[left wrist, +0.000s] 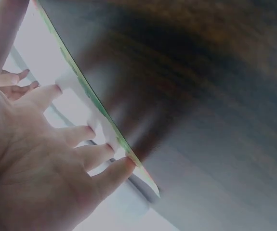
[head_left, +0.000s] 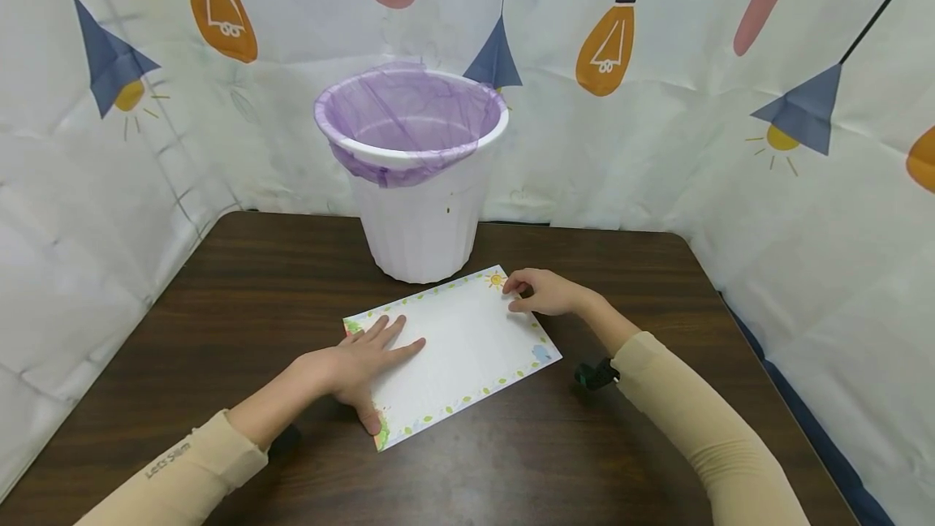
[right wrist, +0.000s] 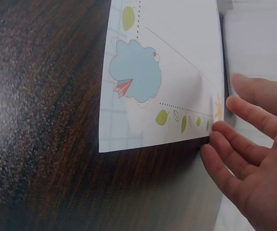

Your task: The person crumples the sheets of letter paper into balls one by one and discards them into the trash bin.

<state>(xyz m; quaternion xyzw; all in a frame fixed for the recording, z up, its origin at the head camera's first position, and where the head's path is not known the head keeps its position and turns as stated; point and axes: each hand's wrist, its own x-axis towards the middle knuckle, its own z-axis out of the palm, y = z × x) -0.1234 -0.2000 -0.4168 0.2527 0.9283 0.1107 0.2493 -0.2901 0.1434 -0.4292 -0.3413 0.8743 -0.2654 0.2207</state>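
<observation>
- Head view: A sheet of paper lies at a slant on the table, in front of the bin. The left hand rests across its left end, fingers spread wide and thumb out; that broad reach probably steadies the sheet against sliding. The right hand is at the far right corner, by the printed sun, thumb and fingers loosely bent with a gap between them, pinching nothing that shows. A purple bag lines the bin, folded over its rim, presumably so that it stays up.
- Left wrist view: The left hand's fingers stand apart along the sheet's green border. How hard they press, I cannot tell.
- Right wrist view: The right hand's fingers are slightly bent beside the paper's edge, not wrapped round it; whether the tips touch, I cannot tell. The corner with the blue cloud has no finger on it.
</observation>
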